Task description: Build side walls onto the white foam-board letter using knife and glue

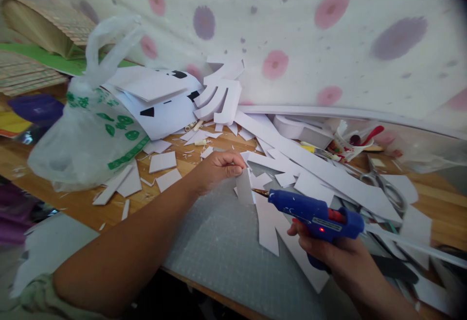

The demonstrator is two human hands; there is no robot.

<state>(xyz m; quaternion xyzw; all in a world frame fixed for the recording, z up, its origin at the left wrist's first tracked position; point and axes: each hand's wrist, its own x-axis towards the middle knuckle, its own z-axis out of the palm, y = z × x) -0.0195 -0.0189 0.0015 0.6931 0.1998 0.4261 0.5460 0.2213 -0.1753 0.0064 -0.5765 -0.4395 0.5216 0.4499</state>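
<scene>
My left hand [219, 167] is closed in a pinch on a small white foam-board strip [243, 187], held upright over the grey cutting mat [219, 242]. My right hand [328, 249] grips a blue hot glue gun [314, 213] with a red trigger and a lit red light. Its brass nozzle points left and nearly touches the strip's lower edge. A larger white cut-out piece [272, 225] lies flat on the mat under the gun.
White foam-board offcuts and a stack of cut shapes [219, 94] cover the wooden table [83, 198]. A knotted plastic bag [91, 135] sits at left. Scissors [383, 181] and a cup of tools [346, 147] lie at right. A spotted cloth [292, 33] hangs behind.
</scene>
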